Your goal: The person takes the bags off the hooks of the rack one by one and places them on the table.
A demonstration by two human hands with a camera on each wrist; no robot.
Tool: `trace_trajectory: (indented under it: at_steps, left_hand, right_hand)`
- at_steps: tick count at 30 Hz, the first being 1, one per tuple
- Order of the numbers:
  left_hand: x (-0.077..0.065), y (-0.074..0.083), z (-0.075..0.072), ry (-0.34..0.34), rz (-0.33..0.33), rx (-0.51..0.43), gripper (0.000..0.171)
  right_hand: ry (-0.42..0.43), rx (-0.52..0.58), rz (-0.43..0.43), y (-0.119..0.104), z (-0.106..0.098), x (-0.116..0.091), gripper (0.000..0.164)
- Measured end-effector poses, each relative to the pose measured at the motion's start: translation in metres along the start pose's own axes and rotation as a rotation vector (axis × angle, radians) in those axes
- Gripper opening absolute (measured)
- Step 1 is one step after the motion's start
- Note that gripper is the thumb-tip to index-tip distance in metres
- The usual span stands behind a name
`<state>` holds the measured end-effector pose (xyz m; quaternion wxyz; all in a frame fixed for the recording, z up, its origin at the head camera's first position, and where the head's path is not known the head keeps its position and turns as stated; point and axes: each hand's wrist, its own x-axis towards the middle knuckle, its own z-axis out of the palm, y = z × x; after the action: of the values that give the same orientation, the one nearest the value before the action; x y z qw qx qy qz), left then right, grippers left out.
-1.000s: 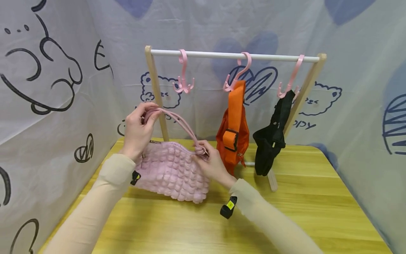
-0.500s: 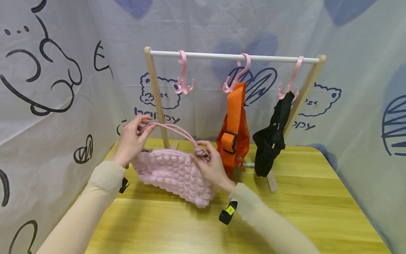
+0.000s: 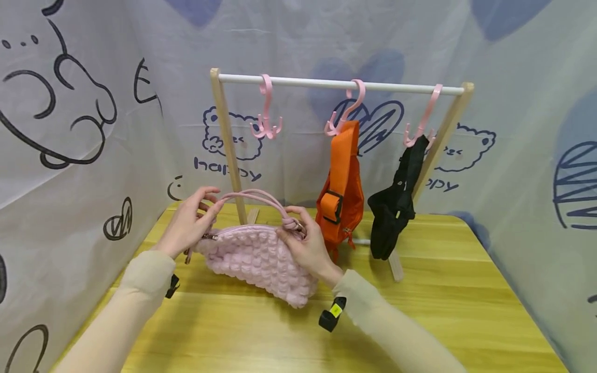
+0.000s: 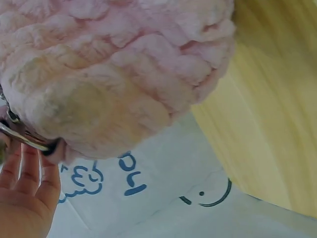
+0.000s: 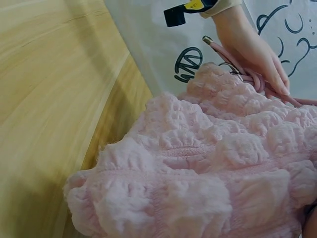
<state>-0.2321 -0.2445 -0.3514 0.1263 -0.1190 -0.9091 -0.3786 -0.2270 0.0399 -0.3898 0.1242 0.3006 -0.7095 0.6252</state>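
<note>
Holding a puffy pink quilted handbag [image 3: 258, 259] with both hands over the yellow wood-grain desk [image 3: 420, 321], bottom edge looks like it's resting on the desk near the left side. The left hand [image 3: 186, 225] has its fingers [image 3: 205, 194] pinched round the bag's thin pink cord handles [image 3: 252, 197] at the left end, thumb and fingertips closed on the cords. The right hand [image 3: 305, 243] grips the right end of the bag where the cords are knotted, fingers curled over the top edge. The bag's surface is all soft bubbly squares, kind of like popcorn fabric, and the right wrist view shows the same lumpy texture [image 5: 218, 163] up close. It's zipped along the top as far as I can tell, so can't see what's inside.

Behind it stands a small wooden clothes rack with a white rail [image 3: 340, 83], with three pink plastic hooks on it. The left hook [image 3: 266, 122] is bare, the middle hook [image 3: 345, 111] carries an orange webbing sling bag [image 3: 342, 197] with a black buckle, and the right hook [image 3: 422, 127] holds a black fabric pouch bag [image 3: 394, 212]. Both hanging bags look closed. A pale cloth backdrop with cartoon bears and hearts [image 3: 116, 103] wraps round the whole setup.
</note>
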Motion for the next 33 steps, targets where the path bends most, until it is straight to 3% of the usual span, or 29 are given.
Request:
trace_trajectory:
  at_steps: [9, 18, 21, 28, 33]
  left_hand:
    - [-0.016, -0.018, -0.002, -0.128, -0.032, -0.071, 0.052]
    - [-0.035, -0.036, 0.007, -0.192, 0.012, -0.151, 0.050]
    - [-0.041, -0.039, 0.012, -0.205, 0.038, -0.157, 0.059]
    - [-0.049, -0.042, 0.013, -0.271, 0.106, -0.043, 0.100]
    - [-0.052, -0.049, 0.011, -0.246, 0.082, 0.000, 0.093]
  right_hand:
    - [0.017, 0.092, 0.029, 0.000, 0.001, 0.004, 0.041]
    - [0.037, 0.067, 0.150, -0.002, 0.003, 0.006, 0.038]
    - [0.041, 0.085, 0.171, -0.002, 0.004, 0.006, 0.039]
    - [0.061, 0.154, 0.201, -0.007, 0.009, 0.010, 0.039]
    - [0.042, 0.147, 0.219, -0.007, 0.010, 0.011, 0.038]
